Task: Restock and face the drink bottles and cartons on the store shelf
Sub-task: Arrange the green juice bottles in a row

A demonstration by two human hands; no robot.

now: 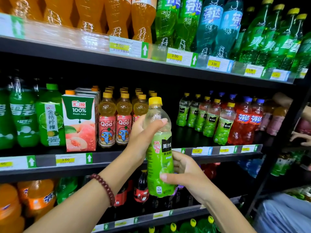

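Note:
I hold a green grape juice bottle [159,158] with a yellow cap upright in front of the middle shelf [117,157]. My left hand [143,132] grips its clear upper part, thumb across the front. My right hand [183,170] grips the lower label from the right. On the shelf behind it lies a dark gap between the Qoo bottles [116,121] and a row of matching green grape bottles [208,118]. A peach juice carton [79,121] stands left of the Qoo bottles.
Orange, green and blue soda bottles fill the top shelf [151,59]. Green bottles [25,115] stand at the middle shelf's left, red soda bottles [244,121] at its right. Cola and orange bottles sit below. Another person's hand [301,138] and clothing show at the right edge.

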